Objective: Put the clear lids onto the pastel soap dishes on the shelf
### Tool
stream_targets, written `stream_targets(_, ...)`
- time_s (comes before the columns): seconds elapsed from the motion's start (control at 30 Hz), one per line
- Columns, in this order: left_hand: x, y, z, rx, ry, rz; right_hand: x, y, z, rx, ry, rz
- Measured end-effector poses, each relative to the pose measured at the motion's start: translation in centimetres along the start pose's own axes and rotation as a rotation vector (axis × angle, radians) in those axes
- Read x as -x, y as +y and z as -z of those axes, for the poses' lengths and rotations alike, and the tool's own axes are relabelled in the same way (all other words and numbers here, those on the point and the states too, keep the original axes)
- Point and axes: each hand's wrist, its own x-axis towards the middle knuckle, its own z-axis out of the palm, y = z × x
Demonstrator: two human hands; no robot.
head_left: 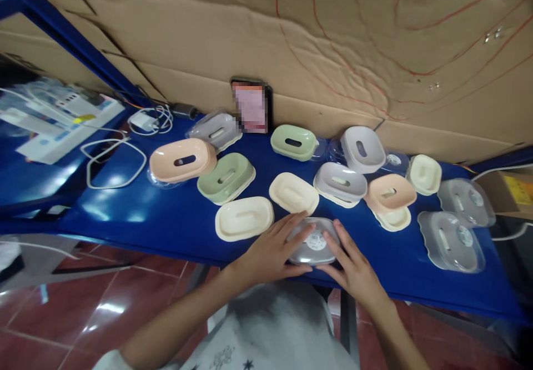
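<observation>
At the table's front edge lies a grey soap dish with a clear lid (313, 254), a round white label on top. My left hand (275, 250) grips its left side, fingers over the lid and thumb along the near edge. From the right, my right hand (353, 261) holds the same dish, with fingertips on the lid near the label. Just beyond are a cream tray (293, 193) and another cream tray (244, 218). A lilac slotted dish (340, 181) rests on a cream base to the right. The grey dish's underside is hidden.
Peach dishes (183, 160), green dishes (227, 178) and lidded grey dishes (452, 242) are spread over the blue table (166, 223). A phone (252, 106) leans on the cardboard wall (187, 36). Cables and a power strip (70, 128) lie at left.
</observation>
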Motion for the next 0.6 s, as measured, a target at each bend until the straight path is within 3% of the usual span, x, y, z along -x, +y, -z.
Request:
stream_targets(0.13, 0.0, 0.4, 0.0, -0.068, 0.017, -0.030, 0.3, 0.1, -0.1, 0.019, -0.005, 0.019)
stream_targets(0.23, 1.2, 0.4, 1.6, -0.169, 0.084, -0.037, 2.0, 0.8, 0.2, 0.031, -0.009, -0.003)
stream_targets(0.33, 3.9, -0.3, 3.8, -0.294, 0.224, 0.134, 4.8, 2.2, 1.4, 0.085, 0.026, -0.135)
stream_targets(0.43, 6.8, -1.3, 4.9, -0.406, 0.258, 0.302, 6.6, 2.9, 3.1, 0.185, 0.139, -0.278)
stream_targets(0.53, 7.9, -1.0, 4.1, -0.367, 0.236, 0.306, 5.1, 1.3, 3.7, 0.227, 0.266, -0.283)
stream_targets(0.6, 7.6, -0.1, 3.0, -0.298, 0.238, 0.258, 2.1, -0.7, 3.0, 0.154, 0.251, -0.206)
